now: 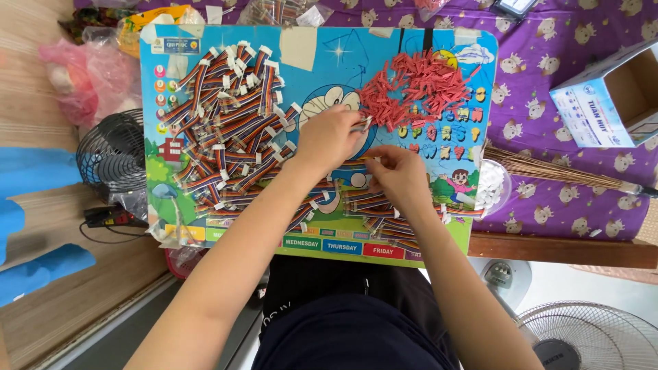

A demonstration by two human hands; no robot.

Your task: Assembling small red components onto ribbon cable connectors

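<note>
Head view, looking straight down at a colourful cartoon board (315, 62) laid across the lap; both forearms run up from the bottom of the frame and meet at its centre. Left hand (329, 139) sits palm-down just above centre, wrist bent, fingers curled in tight and pinching something small at the fingertips (362, 125), right at the edge of the pile of red connector pieces (418, 88); what exactly is in the pinch I cannot tell. Right hand (399, 175) lies just below it, knuckles up, fingers drawn together at around the middle of the frame, apparently nipping the end of a striped ribbon cable; the two hands are close, nearly touching. Heaped across the left half of the board, a big pile of rainbow ribbon cables (226, 123) with white plug ends; a smaller bunch of cables (384, 219) lies under and beside the right wrist, lower centre. At the right edge of the board, a clear round tub of white pieces (491, 186), with a straw broom (562, 175) lying across the purple printed cloth (534, 116); upper right, an open cardboard box (610, 96); at far left, a small black fan (110, 154).
</note>
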